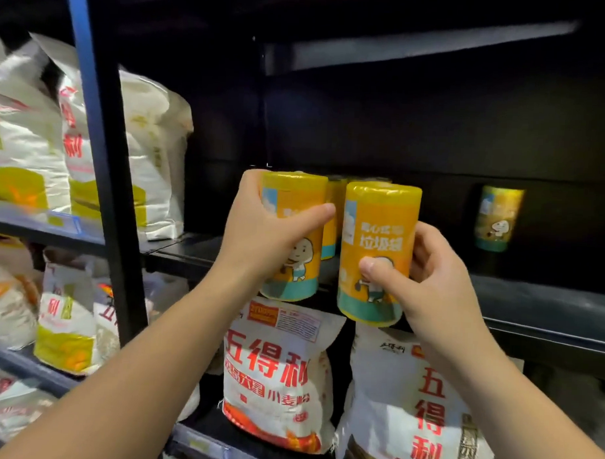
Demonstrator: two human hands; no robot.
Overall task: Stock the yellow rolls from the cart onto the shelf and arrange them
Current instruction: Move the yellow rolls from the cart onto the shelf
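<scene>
My left hand (260,224) grips a yellow roll (294,263) with a cartoon label, held upright at the front edge of the dark shelf (538,306). My right hand (426,281) grips a second yellow roll (376,232), upright, just right of the first and slightly lower. Behind the two held rolls, more yellow rolls (334,199) stand on the shelf, mostly hidden. Another roll (497,219) stands alone farther right at the back of the shelf, in shadow. The cart is out of view.
White flour bags (282,376) with red lettering fill the shelf below, and more bags (132,148) are stacked in the bay to the left. A black upright post (114,174) separates the bays. A dark upper shelf (420,44) hangs overhead.
</scene>
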